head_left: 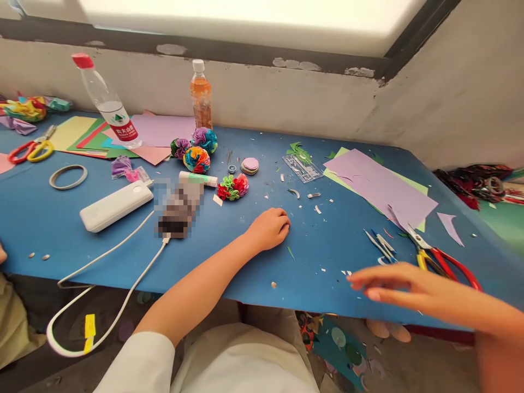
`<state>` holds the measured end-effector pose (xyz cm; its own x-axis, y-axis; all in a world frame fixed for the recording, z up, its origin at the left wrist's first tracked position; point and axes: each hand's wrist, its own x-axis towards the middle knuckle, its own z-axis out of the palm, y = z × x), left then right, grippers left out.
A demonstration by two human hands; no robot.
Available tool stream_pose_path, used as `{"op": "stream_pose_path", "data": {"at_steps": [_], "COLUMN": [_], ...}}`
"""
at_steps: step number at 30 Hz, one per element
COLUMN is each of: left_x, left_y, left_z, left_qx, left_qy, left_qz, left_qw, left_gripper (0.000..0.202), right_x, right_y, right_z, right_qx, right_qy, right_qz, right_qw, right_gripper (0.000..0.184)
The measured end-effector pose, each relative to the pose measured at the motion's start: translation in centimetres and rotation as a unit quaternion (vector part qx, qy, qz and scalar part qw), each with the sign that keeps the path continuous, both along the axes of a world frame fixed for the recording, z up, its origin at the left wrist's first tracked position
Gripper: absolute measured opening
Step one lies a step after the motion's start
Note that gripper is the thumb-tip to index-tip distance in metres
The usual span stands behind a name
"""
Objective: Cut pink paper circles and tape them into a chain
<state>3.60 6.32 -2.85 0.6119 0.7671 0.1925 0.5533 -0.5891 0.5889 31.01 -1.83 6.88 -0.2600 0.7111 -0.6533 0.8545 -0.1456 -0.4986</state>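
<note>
Left hand: the left hand (270, 226) rests on the blue desk (61, 224), fingers curled under loosely, holding nothing that shows.
Right hand: the right hand (403, 286) hovers flat over the desk's near edge, fingers stretched out and blurred, empty.
Scissors: red-and-yellow scissors (440, 256) lie just beyond the right hand, beside thin paper strips (380, 244).
Paper: a lilac sheet (379, 185) lies over a green one, behind the scissors.
Flowers: a red-green paper flower (232, 187) sits beyond the left hand; three more (195, 150) lie near an orange drink bottle (201, 95).
Left side: power bank (115, 204), tape ring (67, 176), water bottle (107, 103).
</note>
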Motion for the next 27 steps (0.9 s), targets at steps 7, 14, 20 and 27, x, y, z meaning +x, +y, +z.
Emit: {"op": "stream_pose_path", "data": {"at_steps": [7,14,20,27], "left_x": [0.0,0.0,0.0,-0.1], "left_y": [0.2,0.8,0.7,0.7], "left_z": [0.1,0.2,-0.1,0.0], "left_qx": [0.01,0.002,-0.017,-0.006], "left_qy": [0.012,0.01,0.003,0.012], "left_qz": [-0.01,-0.024,-0.024,-0.034], "left_qw": [1.0,1.0,1.0,0.999], "left_gripper": [0.029,0.026,0.027,0.03], "right_x": [-8.3,-9.0,-13.2,-17.5], "right_y": [19.9,23.2,24.4,31.6], "right_z": [-2.3,-5.1,-4.9,-6.2], "right_qx": [0.318,0.404,0.461,0.438], "right_qy": [-0.13,-0.168,-0.121,-0.096], "right_qz": [-0.072,-0.083,-0.039,0.023], "right_qw": [0.936,0.895,0.878,0.894], "right_gripper": [0.055,0.038,0.036,0.048]}}
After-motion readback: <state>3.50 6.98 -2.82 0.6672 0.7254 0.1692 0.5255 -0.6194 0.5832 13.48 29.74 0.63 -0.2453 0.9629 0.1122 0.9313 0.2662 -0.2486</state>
